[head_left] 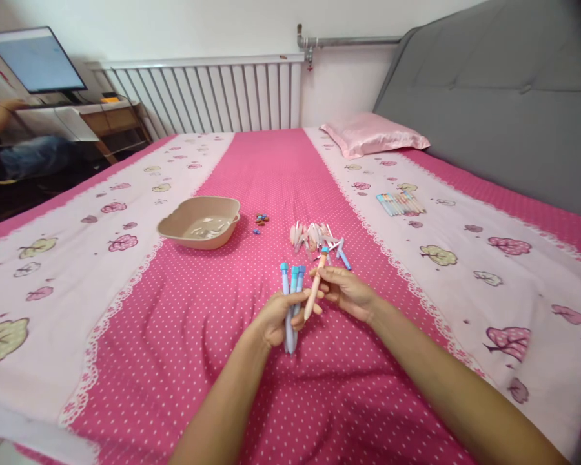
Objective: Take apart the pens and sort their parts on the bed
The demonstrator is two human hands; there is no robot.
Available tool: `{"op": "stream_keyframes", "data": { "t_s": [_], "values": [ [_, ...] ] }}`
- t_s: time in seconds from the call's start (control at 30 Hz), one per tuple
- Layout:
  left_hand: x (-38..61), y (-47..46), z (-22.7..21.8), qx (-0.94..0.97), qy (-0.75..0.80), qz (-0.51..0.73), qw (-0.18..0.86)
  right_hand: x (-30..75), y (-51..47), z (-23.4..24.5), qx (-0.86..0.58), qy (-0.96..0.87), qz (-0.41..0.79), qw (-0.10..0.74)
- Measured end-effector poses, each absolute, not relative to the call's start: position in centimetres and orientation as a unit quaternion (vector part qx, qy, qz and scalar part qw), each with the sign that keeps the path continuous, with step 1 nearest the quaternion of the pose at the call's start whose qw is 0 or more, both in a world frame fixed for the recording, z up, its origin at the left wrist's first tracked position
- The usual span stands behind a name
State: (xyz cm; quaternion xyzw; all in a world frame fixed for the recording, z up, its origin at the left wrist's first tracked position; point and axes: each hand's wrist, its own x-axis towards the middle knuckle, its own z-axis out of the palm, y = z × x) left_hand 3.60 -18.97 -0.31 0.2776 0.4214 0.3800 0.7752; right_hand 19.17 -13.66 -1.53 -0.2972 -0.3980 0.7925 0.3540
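Observation:
My left hand (275, 318) is closed around a bunch of blue pens (292, 284) with teal caps, held upright over the pink dotted bedspread. My right hand (346, 290) pinches a peach pen (315, 285) with a teal cap, its lower end touching the bunch in my left hand. Just beyond my hands lies a loose pile of pens and caps (314, 236) on the bedspread.
A beige bowl (199, 221) sits to the left of the pile, with a few small beads (260, 221) beside it. A row of pens (401, 203) lies to the right, a pink pillow (372, 134) behind. A person sits at far left near a monitor (35, 59).

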Motion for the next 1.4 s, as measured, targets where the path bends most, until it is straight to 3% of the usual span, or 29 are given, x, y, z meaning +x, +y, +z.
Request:
{"op": "stream_keyframes", "data": {
  "t_s": [0.33,0.63,0.8,1.0,1.27,1.4],
  "values": [
    [4.59,-19.08,-0.86,0.372,0.504,0.467,0.624,18.67,-14.06,-1.58,-0.351,-0.418,0.757,0.36],
    [4.02,-19.03,-0.62,0.293,0.442,0.408,0.743,18.85,-13.86,-1.44,-0.311,-0.39,0.779,0.379],
    [4.22,-18.94,-0.93,0.318,0.482,0.464,0.671,18.87,-13.92,-1.32,-0.332,-0.405,0.763,0.379],
    [4.35,-19.03,-0.87,0.362,0.505,0.45,0.641,18.71,-14.2,-1.08,-0.345,-0.421,0.753,0.371],
    [3.92,-19.07,-0.66,0.293,0.457,0.407,0.735,18.85,-13.95,-0.88,-0.333,-0.401,0.758,0.392],
    [3.91,-19.02,-0.88,0.305,0.46,0.404,0.73,18.86,-13.93,-0.78,-0.33,-0.385,0.76,0.406]
  ]
}}
